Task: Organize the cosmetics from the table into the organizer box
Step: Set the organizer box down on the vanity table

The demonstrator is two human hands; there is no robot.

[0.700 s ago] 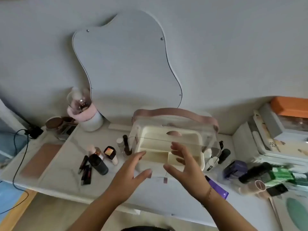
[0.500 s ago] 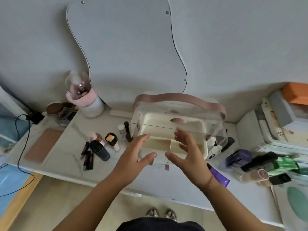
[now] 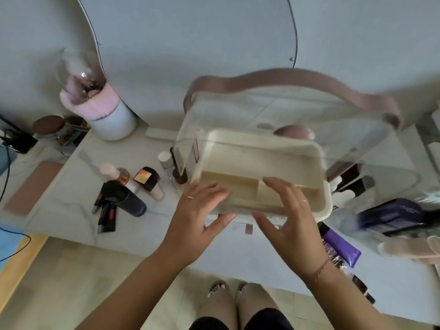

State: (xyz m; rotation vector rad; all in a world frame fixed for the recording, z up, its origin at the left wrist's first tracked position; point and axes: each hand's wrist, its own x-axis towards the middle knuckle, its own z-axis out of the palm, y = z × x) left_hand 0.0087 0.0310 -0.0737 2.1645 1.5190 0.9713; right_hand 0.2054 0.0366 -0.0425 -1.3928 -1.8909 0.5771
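Observation:
A cream organizer box [image 3: 319, 163] with a clear raised lid and a pink handle [image 3: 285, 79] stands in the middle of the white table [image 3: 71, 182]. Its inner compartments hold nothing. My left hand [image 3: 197, 215] hovers with spread fingers over the box's front left edge. Spread the same way, my right hand [image 3: 288, 217] hovers over the front middle. Neither hand holds anything. To the left of the box lie a black bottle [image 3: 126, 198], dark lipsticks [image 3: 107, 215], a square compact [image 3: 146, 178] and small bottles [image 3: 165, 160]. A purple tube [image 3: 340, 246] lies at the right.
A pink and white brush holder [image 3: 104, 110] stands at the back left under the wall mirror [image 3: 190, 44]. A dark purple box [image 3: 390, 215], a beige tube [image 3: 409, 248] and stacked boxes crowd the right side. A cable [image 3: 7, 177] hangs at the left edge. My feet [image 3: 228, 291] are below.
The camera has tilted down and moved closer to the table. Both hands stay spread at the box's front edge, reaching slightly further over it.

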